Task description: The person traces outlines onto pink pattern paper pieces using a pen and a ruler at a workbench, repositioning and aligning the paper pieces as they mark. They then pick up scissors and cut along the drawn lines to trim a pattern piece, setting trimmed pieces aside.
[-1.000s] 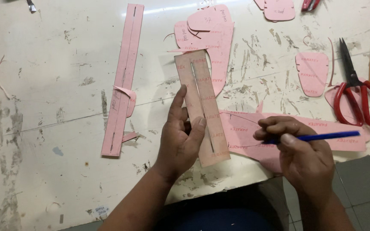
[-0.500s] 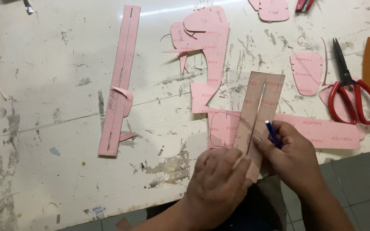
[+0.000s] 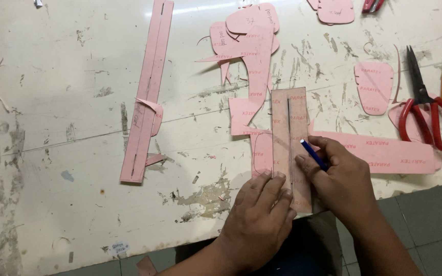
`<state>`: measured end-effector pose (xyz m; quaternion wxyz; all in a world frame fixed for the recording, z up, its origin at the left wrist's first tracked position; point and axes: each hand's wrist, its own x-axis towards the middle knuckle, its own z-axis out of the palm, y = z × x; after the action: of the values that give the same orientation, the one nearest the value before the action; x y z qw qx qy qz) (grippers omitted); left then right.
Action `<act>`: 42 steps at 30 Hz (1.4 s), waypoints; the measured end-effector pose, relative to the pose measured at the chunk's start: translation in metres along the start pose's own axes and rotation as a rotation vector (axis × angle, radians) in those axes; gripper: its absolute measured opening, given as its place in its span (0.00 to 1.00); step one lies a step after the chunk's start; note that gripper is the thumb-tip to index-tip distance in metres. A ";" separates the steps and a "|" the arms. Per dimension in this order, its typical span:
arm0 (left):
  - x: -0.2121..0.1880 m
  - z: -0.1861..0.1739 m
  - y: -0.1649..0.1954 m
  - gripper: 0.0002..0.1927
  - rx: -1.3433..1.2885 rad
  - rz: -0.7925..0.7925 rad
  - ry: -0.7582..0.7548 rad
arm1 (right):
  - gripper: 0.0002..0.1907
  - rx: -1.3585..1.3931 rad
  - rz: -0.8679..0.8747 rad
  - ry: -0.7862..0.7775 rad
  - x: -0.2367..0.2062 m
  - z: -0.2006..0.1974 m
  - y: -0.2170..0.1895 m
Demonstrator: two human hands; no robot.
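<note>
1. Strip [image 3: 290,143]: half a second ago we held it tilted and partly raised. Now it lies flat and upright in view, over a pink sheet [image 3: 262,153], its lower end at the table's [image 3: 67,204] near edge.
2. Left hand [image 3: 262,214]: it has moved up onto the strip's lower left. The fingers are spread flat and press down, gripping nothing.
3. Right hand [image 3: 341,179]: closed round a blue pen [image 3: 314,155], tip at the strip's right edge, just beside the central slit. A second ago the pen lay level, away from the strip.
4. Long pink band [image 3: 384,151]: runs right from under the strip, partly beneath our right hand.
5. Scissors [image 3: 428,115]: red-handled, near the right edge, well apart from our hands.
6. Slotted pink strip [image 3: 147,92]: left of centre, unmoved.
7. Pink cut-outs [image 3: 249,46]: stacked just above the strip; a tongue-shaped piece [image 3: 373,87] lies to the right.
8. Open room: bare scuffed tabletop to the left and lower left. The right side is crowded.
</note>
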<state>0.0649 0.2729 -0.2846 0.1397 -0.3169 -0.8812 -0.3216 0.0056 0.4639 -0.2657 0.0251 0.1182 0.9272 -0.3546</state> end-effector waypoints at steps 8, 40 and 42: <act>-0.004 0.003 -0.004 0.18 -0.033 -0.023 0.014 | 0.24 0.059 -0.001 0.033 0.004 0.006 0.005; -0.005 0.004 -0.005 0.21 -0.047 -0.023 0.038 | 0.21 0.096 0.126 -0.034 0.008 0.004 -0.003; -0.005 0.004 -0.005 0.21 -0.043 -0.019 0.035 | 0.20 0.075 0.143 -0.042 0.008 0.004 -0.004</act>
<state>0.0650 0.2698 -0.2919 0.1450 -0.3058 -0.8745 -0.3473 -0.0034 0.4603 -0.2672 0.0656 0.1775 0.9016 -0.3890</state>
